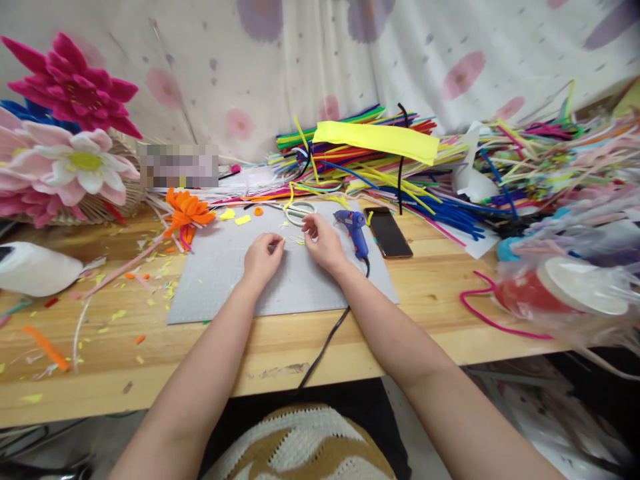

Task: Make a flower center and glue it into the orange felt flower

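Over the grey cutting mat, my left hand has thumb and forefinger pinched together on something too small to make out. My right hand is just to its right, fingers curled, and whatever they may hold is hidden. Small pale yellow strips lie on the mat between the hands. Behind them are scissors with light handles. A blue glue gun lies right of my right hand, its black cord running under my right forearm.
A black phone lies right of the mat. Bundled coloured stems fill the back. An orange flower and felt flowers stand left; a white roll lies near them. A wrapped red spool is at right.
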`<state>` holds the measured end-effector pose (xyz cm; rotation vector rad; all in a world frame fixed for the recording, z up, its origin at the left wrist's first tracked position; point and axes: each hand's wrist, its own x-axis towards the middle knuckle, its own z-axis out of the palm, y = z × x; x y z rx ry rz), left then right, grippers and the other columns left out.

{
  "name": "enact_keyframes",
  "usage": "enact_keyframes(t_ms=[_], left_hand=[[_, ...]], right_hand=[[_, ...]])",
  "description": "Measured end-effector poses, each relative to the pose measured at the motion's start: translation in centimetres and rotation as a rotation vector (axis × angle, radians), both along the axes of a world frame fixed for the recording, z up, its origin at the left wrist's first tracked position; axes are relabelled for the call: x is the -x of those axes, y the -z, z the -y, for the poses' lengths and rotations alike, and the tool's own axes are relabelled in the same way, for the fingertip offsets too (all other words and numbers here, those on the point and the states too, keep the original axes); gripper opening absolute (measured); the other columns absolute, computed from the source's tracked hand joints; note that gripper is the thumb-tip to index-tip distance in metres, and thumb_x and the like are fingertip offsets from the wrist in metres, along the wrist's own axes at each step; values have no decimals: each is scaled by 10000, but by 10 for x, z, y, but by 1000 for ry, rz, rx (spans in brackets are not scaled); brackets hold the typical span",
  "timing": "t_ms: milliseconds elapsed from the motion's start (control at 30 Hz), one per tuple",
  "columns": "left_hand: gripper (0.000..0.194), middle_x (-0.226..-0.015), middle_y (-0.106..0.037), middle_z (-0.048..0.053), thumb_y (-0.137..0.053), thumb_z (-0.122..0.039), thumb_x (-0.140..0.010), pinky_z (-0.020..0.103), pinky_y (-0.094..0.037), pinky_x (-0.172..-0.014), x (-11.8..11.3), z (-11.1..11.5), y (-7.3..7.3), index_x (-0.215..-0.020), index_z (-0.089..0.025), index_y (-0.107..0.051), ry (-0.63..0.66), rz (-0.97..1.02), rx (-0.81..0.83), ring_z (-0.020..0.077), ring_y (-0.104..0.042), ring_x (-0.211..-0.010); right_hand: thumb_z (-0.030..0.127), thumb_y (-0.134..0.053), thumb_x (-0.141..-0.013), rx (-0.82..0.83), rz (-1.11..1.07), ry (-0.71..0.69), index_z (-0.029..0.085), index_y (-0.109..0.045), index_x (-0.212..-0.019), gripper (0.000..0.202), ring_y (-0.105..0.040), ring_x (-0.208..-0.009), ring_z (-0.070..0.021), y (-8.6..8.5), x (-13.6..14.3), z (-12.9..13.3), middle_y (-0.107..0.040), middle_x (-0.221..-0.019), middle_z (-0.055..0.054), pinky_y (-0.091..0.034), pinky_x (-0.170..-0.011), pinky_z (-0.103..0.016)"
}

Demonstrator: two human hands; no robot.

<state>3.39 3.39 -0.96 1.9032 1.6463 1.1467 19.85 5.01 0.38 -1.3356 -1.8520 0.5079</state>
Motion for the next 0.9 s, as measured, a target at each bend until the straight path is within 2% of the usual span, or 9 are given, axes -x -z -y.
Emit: enact_keyframes(t_ms=[67,167,367,467,567,733,833,900], left_hand=[[110,-823,-630,37,-527,-286,-785,300,-455,-757,2,-4,4,-783,-196,-591,-45,150,-16,164,-582,-789],[129,-824,-614,32,-547,-316,-770,294,-459,-781,5,-10,7,-789,-190,-566,-106,324,-25,154,-580,-809],[93,-803,-608,23,-583,-261,-733,288,-464,-794,5,-12,5,-777,-184,-552,-148,458,15,143,-588,-796],[87,-800,-601,23,-580,-248,-738,284,-463,-796,4,-11,5,-781,-183,-543,-148,473,16,139,-586,-786],[77,-792,-587,19,-554,-246,-760,282,-464,-791,3,-12,5,-794,-186,-521,-146,504,-19,132,-584,-778],[90,-823,-583,18,-532,-262,-781,278,-465,-800,1,-11,4,-828,-193,-501,-166,526,-57,129,-597,-801],[100,-816,-583,15,-536,-269,-777,273,-469,-780,-2,-9,2,-822,-192,-492,-146,594,-57,132,-614,-801],[104,-785,-582,4,-547,-269,-766,266,-474,-738,-4,-8,3,-803,-194,-486,-66,631,-7,132,-623,-766]], right_hand=[[95,-458,-724,40,64,54,222,-504,-1017,323,-570,-827,-160,0,-5,-2,-628,-901,-22,-433,-754,-295],[116,-503,-702,98,182,26,231,-533,-984,306,-560,-863,-192,2,-12,-5,-634,-866,-19,-418,-761,-317],[97,-507,-728,144,261,-63,224,-547,-969,276,-549,-862,-185,5,-19,-8,-633,-813,-15,-402,-784,-310],[83,-466,-743,135,165,-78,224,-536,-980,284,-555,-803,-157,2,-22,-10,-609,-789,-4,-415,-771,-296],[101,-454,-742,167,-36,-106,223,-510,-984,277,-565,-753,-131,-2,-21,-13,-580,-772,12,-442,-743,-279],[149,-528,-689,305,-398,-259,222,-452,-988,317,-587,-679,-94,-3,-6,-8,-559,-794,35,-483,-666,-246],[141,-530,-679,390,-458,-347,215,-441,-983,326,-588,-617,-78,4,6,-1,-556,-765,50,-481,-607,-229],[148,-530,-687,427,-470,-389,210,-441,-982,314,-589,-599,-77,9,12,1,-551,-720,62,-481,-597,-228]])
